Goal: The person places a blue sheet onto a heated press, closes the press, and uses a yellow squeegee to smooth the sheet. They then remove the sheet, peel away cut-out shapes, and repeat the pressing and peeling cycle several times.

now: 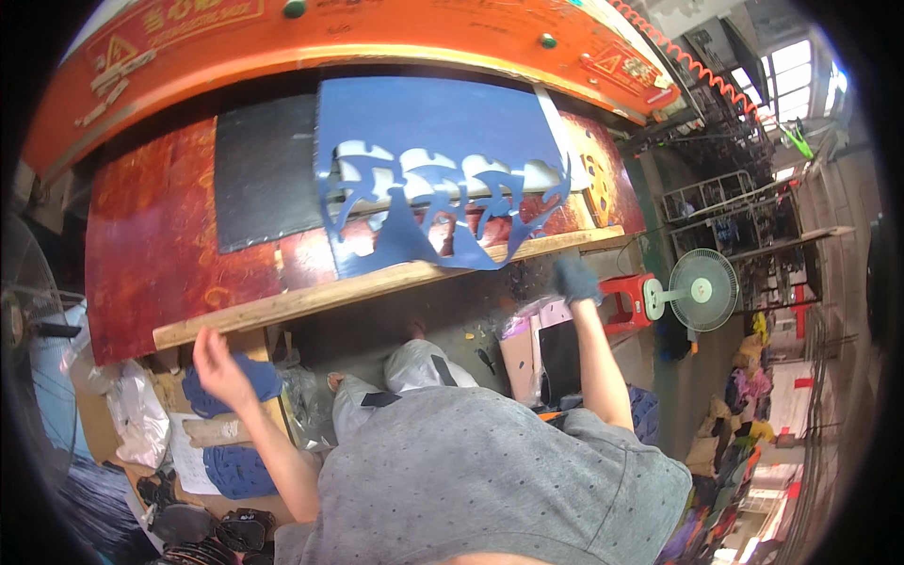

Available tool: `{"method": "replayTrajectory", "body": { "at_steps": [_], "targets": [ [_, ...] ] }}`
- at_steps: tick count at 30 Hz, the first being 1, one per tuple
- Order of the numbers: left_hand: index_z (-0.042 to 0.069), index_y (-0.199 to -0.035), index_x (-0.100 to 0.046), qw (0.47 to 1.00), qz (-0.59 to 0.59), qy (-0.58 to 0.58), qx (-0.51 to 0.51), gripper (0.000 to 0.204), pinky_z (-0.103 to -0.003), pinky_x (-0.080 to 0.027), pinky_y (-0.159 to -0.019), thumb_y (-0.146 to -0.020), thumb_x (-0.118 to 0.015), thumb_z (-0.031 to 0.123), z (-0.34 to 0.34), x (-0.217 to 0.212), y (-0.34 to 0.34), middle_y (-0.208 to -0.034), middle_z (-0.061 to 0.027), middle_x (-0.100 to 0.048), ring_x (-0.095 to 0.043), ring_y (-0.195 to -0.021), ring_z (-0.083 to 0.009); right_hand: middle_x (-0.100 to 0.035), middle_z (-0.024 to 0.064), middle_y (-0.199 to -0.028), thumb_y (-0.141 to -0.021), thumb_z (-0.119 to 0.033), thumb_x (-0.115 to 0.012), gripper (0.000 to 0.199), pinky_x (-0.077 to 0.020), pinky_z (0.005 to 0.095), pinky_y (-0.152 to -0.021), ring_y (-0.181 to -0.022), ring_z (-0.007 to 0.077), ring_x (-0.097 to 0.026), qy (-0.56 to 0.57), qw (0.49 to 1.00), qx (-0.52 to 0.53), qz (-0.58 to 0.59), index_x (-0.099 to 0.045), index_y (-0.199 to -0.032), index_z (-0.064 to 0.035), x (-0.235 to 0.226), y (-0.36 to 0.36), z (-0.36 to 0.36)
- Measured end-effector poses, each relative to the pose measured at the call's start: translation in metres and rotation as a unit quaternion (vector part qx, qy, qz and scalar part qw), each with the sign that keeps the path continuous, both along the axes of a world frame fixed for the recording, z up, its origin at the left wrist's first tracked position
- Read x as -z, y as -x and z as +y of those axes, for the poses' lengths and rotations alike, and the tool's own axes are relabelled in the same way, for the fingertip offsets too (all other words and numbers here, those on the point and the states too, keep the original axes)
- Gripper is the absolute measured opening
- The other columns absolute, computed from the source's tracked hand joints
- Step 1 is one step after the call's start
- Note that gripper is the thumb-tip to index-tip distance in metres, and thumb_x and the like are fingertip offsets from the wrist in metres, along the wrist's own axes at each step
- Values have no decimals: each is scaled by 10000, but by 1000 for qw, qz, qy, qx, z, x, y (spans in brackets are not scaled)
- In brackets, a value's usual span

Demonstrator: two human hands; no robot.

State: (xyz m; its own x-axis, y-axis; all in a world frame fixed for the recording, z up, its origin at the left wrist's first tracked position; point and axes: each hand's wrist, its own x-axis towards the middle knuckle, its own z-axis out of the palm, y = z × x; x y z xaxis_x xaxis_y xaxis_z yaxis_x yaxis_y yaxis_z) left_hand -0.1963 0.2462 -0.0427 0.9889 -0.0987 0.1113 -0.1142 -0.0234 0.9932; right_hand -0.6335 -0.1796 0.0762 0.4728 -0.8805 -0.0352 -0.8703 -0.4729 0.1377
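A person's left hand [218, 365] hangs open and empty below the wooden edge of the desk [282, 303], above blue cut pieces [231, 381] piled in a box whose walls are mostly hidden. The perforated blue sheet [433, 179] droops over the desk's front. The right hand [574, 280], gloved and blurred, shows no readable grip.

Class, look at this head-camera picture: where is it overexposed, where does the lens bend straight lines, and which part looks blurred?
Head view: the window at upper right is blown out to white; the wooden bench edge and orange machine panel curve with the fisheye, and the corners go black; the right hand looks slightly smeared, while the left hand is sharper.
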Motion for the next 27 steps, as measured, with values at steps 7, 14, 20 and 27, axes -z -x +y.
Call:
{"method": "replayTrajectory", "body": {
  "at_steps": [7, 14, 20, 27],
  "targets": [
    [14, -1313, -534, 911, -193, -346, 116, 472, -256, -478, -818, -925, -651, 256, -218, -10, -31, -1112, -97, -634, -584, -905, -138, -421, -51, -591, -944, -414, -528, 318, -284, 209, -395, -465, 73, -400, -263, 602, 259, -708, -457, -724, -196, 5, -12, -159],
    [11, -1116, -594, 968, -60, -183, 160, 336, -220, -424, -639, -957, -604, 307, -261, -2, -32, -822, 11, -576, -506, -722, -68, -628, 119, -847, -787, -442, -709, 541, -478, 324, -601, -745, 188, -614, -284, 796, 130, -518, -571, -1049, 10, 6, -41, -205],
    [91, -1026, -561, 978, 99, 10, 185, 201, -172, -241, -388, -996, -535, 288, -303, -81, 18, -638, 68, -394, -333, -443, -11, -611, 131, -1093, -791, -177, -736, 546, -492, 326, -836, -978, 198, -588, -392, 576, 211, -685, -491, -1236, 21, 18, -40, -184],
    [-39, -1120, -502, 778, 323, 418, 340, 330, -209, -249, -362, -1071, -277, 199, -285, -171, 68, -658, 4, -364, -317, -410, -43, -619, 186, -1120, -782, -172, -744, 661, -517, 320, -831, -980, 205, -614, -337, 704, 112, -615, -452, -1343, 18, -22, 58, -238]
  ]
}}
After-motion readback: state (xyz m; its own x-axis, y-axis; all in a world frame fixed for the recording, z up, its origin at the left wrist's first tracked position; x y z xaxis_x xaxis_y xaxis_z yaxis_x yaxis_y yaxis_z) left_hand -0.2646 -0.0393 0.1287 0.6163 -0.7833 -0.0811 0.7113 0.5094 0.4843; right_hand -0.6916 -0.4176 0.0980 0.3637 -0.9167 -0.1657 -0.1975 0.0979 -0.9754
